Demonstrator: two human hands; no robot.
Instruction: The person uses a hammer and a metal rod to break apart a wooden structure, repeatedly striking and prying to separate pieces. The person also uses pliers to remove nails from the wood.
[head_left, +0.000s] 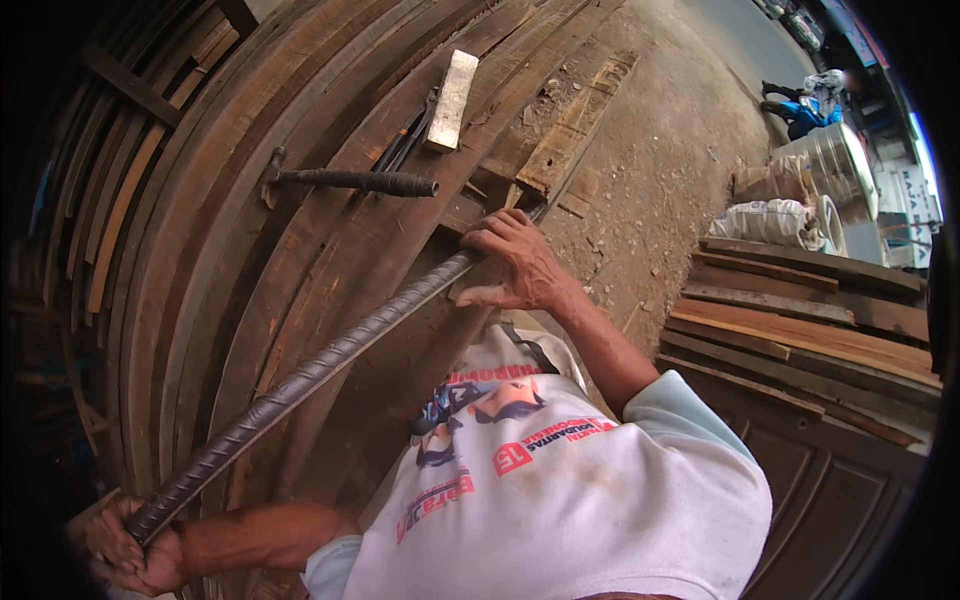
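Down nearest, the left hand (135, 560) has its fingers clamped round the lower end of a ribbed metal bar (320, 375), just left of the shirt (620, 510). The bar slants up and to the right above the long planks (180, 300), to the right hand (518, 260) near their right edge. There the fingers drape over the bar and the thumb stands apart below; I cannot tell how firmly they grip. The bar runs on past this hand toward a short board (560, 150); its far end is unclear.

To the right, a dark panelled door (850, 500) sits below some stacked boards (800, 325). Farther up the long planks lies a hammer (350, 180), then pincers (400, 140), with a pale block (453, 100) just beside them. Beyond the planks' right edge is littered ground (650, 170), then white sacks (765, 222), a pale drum (835, 165) and a blue motorbike (805, 112).
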